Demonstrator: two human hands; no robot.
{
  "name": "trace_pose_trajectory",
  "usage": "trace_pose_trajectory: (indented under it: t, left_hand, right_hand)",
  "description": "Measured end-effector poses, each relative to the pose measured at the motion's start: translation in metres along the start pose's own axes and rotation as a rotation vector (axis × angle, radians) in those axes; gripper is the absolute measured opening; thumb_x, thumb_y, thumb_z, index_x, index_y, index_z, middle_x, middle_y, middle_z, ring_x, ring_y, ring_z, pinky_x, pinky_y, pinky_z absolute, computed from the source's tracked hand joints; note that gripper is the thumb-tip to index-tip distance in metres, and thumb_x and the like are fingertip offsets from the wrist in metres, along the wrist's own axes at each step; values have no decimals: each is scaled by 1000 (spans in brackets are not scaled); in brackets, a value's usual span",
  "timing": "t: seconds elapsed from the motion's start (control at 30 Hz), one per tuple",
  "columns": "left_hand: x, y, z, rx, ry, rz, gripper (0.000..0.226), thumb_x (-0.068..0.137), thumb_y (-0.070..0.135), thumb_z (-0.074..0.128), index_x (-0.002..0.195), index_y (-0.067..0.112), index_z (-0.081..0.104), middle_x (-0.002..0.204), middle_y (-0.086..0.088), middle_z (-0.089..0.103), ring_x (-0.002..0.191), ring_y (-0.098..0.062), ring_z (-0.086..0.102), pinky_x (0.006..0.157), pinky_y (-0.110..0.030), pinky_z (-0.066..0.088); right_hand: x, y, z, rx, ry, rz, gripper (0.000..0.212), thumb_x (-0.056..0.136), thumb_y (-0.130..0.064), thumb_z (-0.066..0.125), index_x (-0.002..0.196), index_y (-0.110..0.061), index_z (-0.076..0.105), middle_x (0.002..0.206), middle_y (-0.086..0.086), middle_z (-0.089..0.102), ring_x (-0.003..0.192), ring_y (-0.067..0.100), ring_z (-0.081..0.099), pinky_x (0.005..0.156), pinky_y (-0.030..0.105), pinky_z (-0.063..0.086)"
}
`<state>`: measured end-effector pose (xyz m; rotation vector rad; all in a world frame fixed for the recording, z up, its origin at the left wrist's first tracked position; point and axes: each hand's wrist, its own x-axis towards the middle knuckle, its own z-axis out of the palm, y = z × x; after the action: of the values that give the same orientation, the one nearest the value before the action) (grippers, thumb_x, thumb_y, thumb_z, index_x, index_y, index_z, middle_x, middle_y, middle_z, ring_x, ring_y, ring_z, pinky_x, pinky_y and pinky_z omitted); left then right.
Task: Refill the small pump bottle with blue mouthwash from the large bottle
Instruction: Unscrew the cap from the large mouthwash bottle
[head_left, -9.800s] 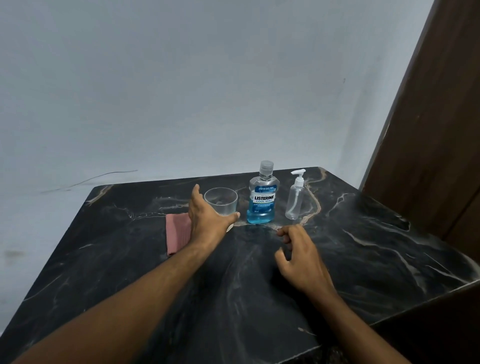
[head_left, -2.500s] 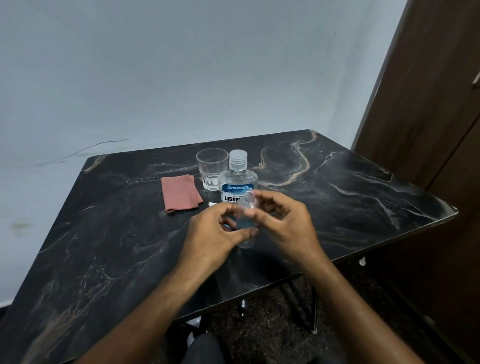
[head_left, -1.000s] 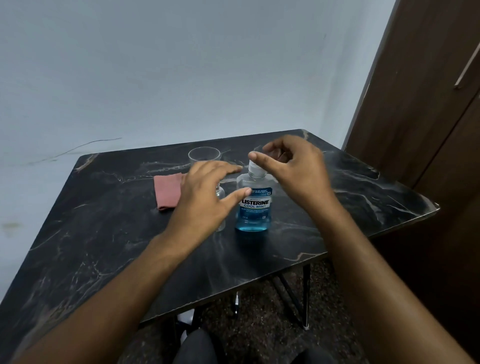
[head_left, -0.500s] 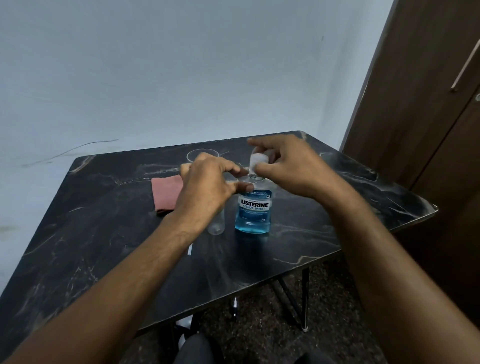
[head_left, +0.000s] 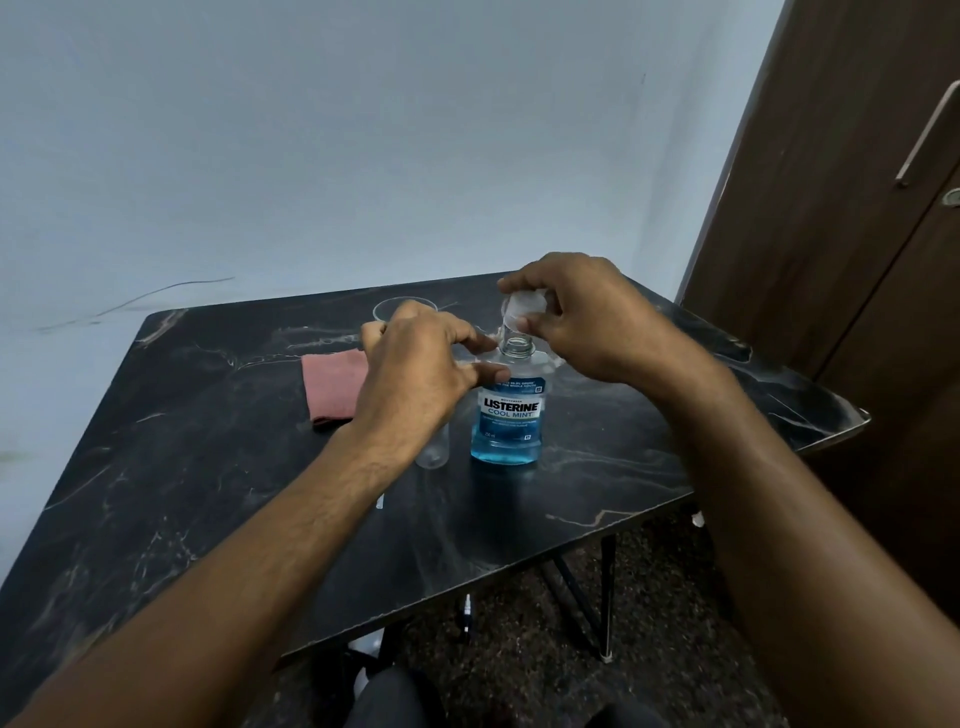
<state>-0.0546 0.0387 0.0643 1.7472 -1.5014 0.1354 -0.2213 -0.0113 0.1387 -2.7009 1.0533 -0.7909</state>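
While right hand (head_left: 587, 317) grip pinches cap (head_left: 523, 306), left hand (head_left: 415, 374) steadies "LISTERINE COOL MINT" bottle (head_left: 509, 415).

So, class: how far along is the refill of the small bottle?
Done: the cap is off the large bottle, held just above its open neck in the right hand. In hand: the left hand steadies it. Left: the small bottle looks empty; nothing poured yet.
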Motion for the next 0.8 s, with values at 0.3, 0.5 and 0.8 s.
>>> trace_pose_trajectory:
  t: [0.3, 0.5, 0.8]
  left_hand:
    - [-2, 1, -3, -7, 6, 24, 42, 62, 59, 80, 98, 37, 79, 107, 19, 72, 122, -6, 47, 89, -31, 19]
    - [-3, 2, -4, -44, 7, 38, 41, 62, 56, 81, 96, 34, 80, 101, 22, 74, 119, -7, 51, 91, -33, 21]
    - [-2, 4, -11, -137, -75, -28, 42, 60, 56, 84, 95, 34, 79, 84, 27, 67, 110, -9, 61, 103, -44, 44]
  right_hand:
    - [-23, 10, -6, 544, 371, 178, 36, 81, -22, 83, 115, -15, 73, 95, -3, 74, 67, 13, 69, 59, 21, 55]
    - [-42, 41, 4, 1112, 446, 364, 36, 79, 4, 79, 108, -9, 62, 112, 22, 67, 91, 31, 72, 71, 31, 61]
    - [-70, 76, 72, 1117, 272, 626, 30, 81, 13, 72, 103, -5, 61, 91, 19, 63, 68, 22, 62, 56, 29, 60]
